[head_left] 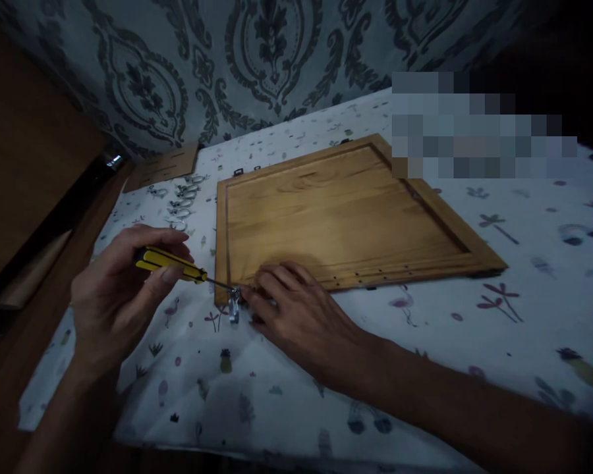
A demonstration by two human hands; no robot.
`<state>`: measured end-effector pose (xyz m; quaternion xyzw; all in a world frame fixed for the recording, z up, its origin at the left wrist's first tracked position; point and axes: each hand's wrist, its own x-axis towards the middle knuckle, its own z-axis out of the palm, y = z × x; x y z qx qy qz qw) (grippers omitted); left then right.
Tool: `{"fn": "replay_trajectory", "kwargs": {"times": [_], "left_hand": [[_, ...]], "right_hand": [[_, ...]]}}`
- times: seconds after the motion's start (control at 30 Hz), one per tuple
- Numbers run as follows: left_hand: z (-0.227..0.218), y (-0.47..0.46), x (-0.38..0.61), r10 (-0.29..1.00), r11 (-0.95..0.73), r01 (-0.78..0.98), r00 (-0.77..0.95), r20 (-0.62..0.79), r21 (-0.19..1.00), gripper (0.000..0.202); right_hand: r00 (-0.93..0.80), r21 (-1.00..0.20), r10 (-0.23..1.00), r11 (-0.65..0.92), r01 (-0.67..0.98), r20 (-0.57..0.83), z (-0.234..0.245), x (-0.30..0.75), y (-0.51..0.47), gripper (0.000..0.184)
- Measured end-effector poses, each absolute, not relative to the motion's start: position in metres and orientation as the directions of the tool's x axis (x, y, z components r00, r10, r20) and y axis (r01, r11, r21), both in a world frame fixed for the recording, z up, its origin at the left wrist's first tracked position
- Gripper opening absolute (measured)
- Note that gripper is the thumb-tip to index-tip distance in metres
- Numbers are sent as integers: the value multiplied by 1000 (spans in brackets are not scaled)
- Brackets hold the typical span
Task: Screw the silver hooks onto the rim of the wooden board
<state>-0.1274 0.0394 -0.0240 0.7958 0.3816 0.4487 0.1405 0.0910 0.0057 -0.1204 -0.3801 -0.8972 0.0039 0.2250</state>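
Hands: two, both mine. My left hand [113, 289] is closed around the screwdriver's handle, and my right hand [296, 309] lies low with its fingers drawn close together, the tips holding the hinge.
Screwdriver [170, 263]: one, with a yellow and black handle. It sits at about 8 o'clock from the panel's middle.
Screwdriver axis: nearly level. The handle end is at 9 o'clock and the tip points to 3 o'clock, dipping a little, and meets the hinge.
Hinge [234, 306]: one in hand, silvery metal. It is at the panel's 7 o'clock corner, touching the edge and hanging down onto the cloth.
Wooden panel [346, 210]: one, lying flat, with a raised frame. Its long side runs from 8 o'clock towards 2 o'clock.
Holes: a short row along the panel's near edge, at 5 o'clock from its middle. They are too small in this dim light to count.
Spare hinges [182, 201]: a cluster at 10 o'clock from the panel. There look to be about six, though they overlap.
Cardboard [163, 168]: one piece, just beyond the spares.
Cloth [474, 329]: one, white with small printed figures, under everything.
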Motion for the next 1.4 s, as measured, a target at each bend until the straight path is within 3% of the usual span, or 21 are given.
{"fn": "replay_trajectory", "kwargs": {"times": [0.1,0.27,0.6,1.0,1.4], "left_hand": [[-23,41,-128,735,-660,510,287,614,552,28],[-20,42,-126,751,-641,439,190,633,629,36],[-12,41,-131,819,-573,432,272,505,696,26],[-32,45,-126,726,-670,335,109,679,662,37],[-32,42,-124,749,-637,377,95,656,673,37]], "right_hand": [[-607,-177,685,709,682,404,-121,91,6,41],[-606,-197,689,709,677,397,-119,92,6,36],[-621,-205,692,711,672,368,-117,92,6,36],[-608,-183,686,709,681,399,-117,92,6,33],[-613,-253,713,697,671,340,-117,92,5,45]]}}
